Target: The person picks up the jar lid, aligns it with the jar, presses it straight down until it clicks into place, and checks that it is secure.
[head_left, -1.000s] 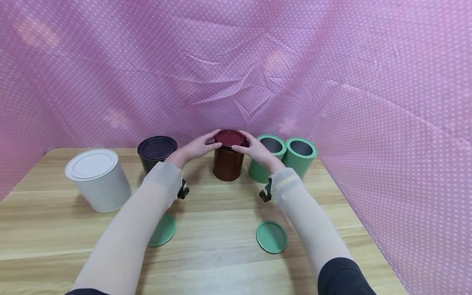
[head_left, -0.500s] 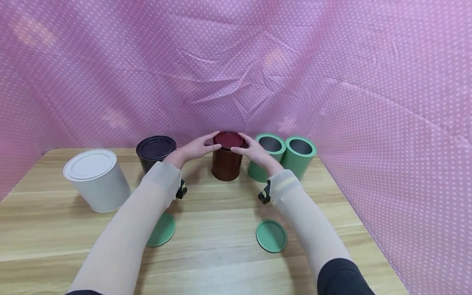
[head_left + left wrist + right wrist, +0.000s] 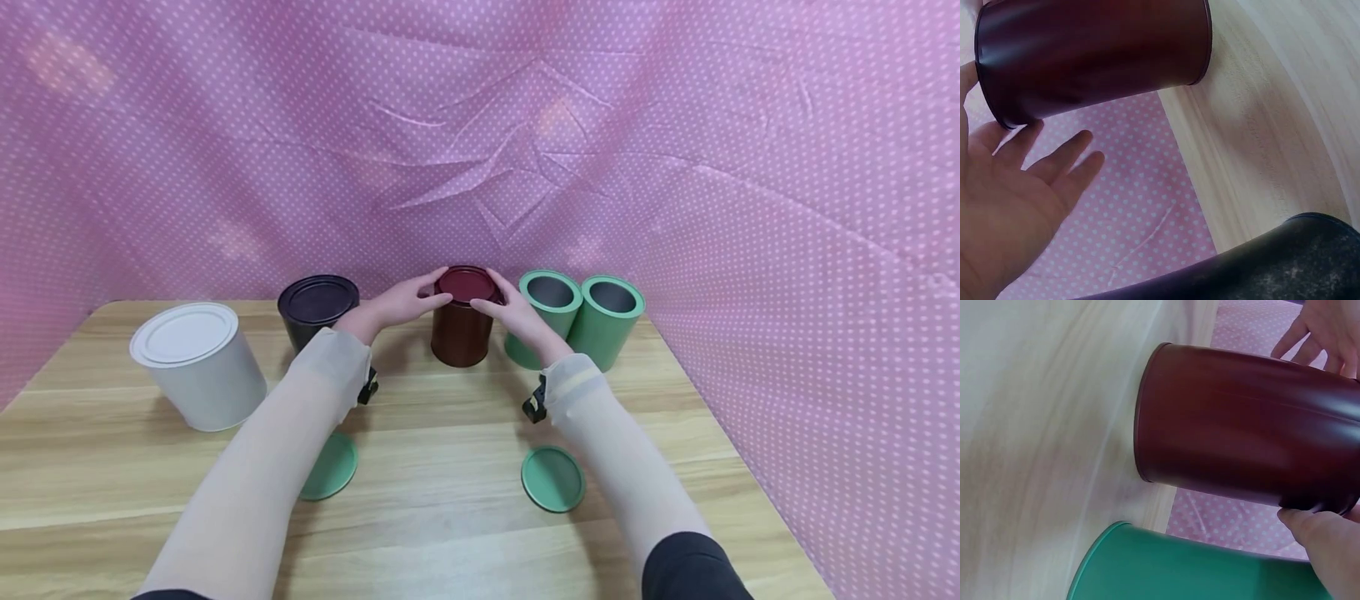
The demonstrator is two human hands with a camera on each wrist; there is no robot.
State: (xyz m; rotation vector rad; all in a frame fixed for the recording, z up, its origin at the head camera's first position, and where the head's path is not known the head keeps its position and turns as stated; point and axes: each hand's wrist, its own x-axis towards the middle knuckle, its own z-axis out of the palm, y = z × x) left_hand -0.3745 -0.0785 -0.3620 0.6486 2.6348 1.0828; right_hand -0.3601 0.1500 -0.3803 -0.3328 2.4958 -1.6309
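Note:
A dark red can (image 3: 461, 337) stands upright at the back middle of the table, its round lid (image 3: 467, 284) on top. My left hand (image 3: 402, 302) holds its upper rim from the left, thumb in front and fingers behind. On the opposite side my right hand (image 3: 521, 315) grips the rim the same way. In the left wrist view, some fingertips meet the rim of the can (image 3: 1091, 50) while other fingers spread away from it. The right wrist view has my right thumb (image 3: 1329, 540) pressed against the can's upper end. Most of the right fingers are hidden there.
Two lidless green cans (image 3: 551, 321) stand right of the red one. A black can (image 3: 318, 302) and a wide white can (image 3: 210, 379), both lidded, are at left. Two green lids (image 3: 552, 479) lie on the wooden table nearer the front. Pink dotted cloth (image 3: 480, 150) hangs behind.
Both hands stay at the red can's rim. My right forearm has shifted slightly to the left and lower; otherwise the scene moves only a little with the camera.

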